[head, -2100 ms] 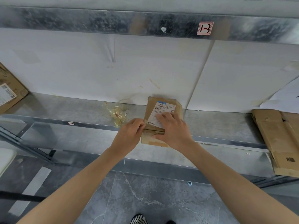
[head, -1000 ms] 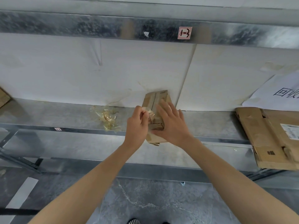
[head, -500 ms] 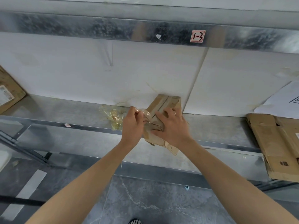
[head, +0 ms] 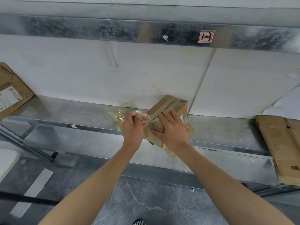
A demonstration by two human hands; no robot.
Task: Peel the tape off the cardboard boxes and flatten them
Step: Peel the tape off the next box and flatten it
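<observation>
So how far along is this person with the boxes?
Done: a wad of peeled tape on the shelf, flattened cardboard at its right end. In hand: the left hand pinches a tape strip off the small box, which the right hand presses down. Left: that box is not yet flattened, and another box waits at the far left.

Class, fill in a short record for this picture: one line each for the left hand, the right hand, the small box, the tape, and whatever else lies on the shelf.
left hand: pinches a clear tape strip lifted from the small box
right hand: lies flat on the small box, fingers straight
small box: not yet flattened, one corner past the metal shelf front edge
tape wad: crumpled on the shelf, left of the hands
also on shelf: flattened cardboard at right; labelled box at far left
</observation>
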